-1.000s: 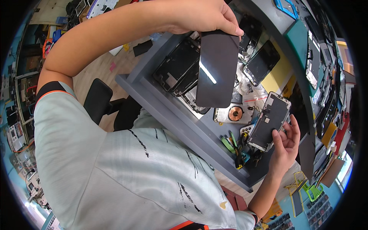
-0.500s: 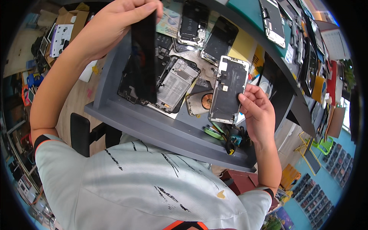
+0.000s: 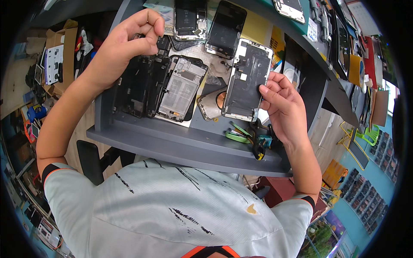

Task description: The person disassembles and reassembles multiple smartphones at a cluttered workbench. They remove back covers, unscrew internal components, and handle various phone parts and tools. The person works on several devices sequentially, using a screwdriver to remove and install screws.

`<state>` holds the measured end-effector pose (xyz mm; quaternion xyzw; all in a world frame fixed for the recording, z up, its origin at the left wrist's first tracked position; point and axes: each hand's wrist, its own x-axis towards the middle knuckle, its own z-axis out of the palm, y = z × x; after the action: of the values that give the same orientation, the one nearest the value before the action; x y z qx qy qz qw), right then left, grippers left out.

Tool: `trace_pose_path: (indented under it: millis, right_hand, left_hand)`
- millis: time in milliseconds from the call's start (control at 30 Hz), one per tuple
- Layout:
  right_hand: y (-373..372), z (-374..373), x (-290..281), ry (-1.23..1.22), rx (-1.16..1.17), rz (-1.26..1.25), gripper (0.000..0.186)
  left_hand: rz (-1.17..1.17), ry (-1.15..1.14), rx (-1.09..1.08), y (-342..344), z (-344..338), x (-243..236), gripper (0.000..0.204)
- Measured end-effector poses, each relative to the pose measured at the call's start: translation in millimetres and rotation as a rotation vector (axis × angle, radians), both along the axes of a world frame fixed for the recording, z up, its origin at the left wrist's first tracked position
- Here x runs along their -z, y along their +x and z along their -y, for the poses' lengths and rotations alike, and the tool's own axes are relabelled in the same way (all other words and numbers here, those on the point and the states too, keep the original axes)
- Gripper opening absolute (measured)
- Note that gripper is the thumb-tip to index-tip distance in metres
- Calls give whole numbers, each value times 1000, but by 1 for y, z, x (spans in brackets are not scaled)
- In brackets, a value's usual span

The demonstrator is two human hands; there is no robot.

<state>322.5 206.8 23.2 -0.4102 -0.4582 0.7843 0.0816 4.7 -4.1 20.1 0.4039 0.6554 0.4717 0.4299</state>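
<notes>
Inside the drawer (image 3: 185, 154), a phone frame (image 3: 183, 86) lies left of a back cover (image 3: 210, 106); behind them, a phone body (image 3: 187, 17) lies left of a phone screen (image 3: 226, 28). Hand tools (image 3: 259, 148) lie front right, before the panel (image 3: 247, 79) in the right hand (image 3: 284, 105).

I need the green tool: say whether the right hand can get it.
Probably not as things stand: the right hand holds the phone panel, though the green tool lies close by.
</notes>
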Motion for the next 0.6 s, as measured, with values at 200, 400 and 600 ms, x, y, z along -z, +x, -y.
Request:
trace_pose_path:
  millis: [200,400,600]
  right_hand:
    - [4,1,4,-7,27,-32,36]
    - [4,0,8,-31,-25,-79,39]
    - [-11,12,4,-94,-97,-113,47]
  left_hand:
    - [96,-14,74,4,-3,17,48]
    - [106,-4,109,8,-2,15,51]
    - [50,-71,152,0,2,5,46]
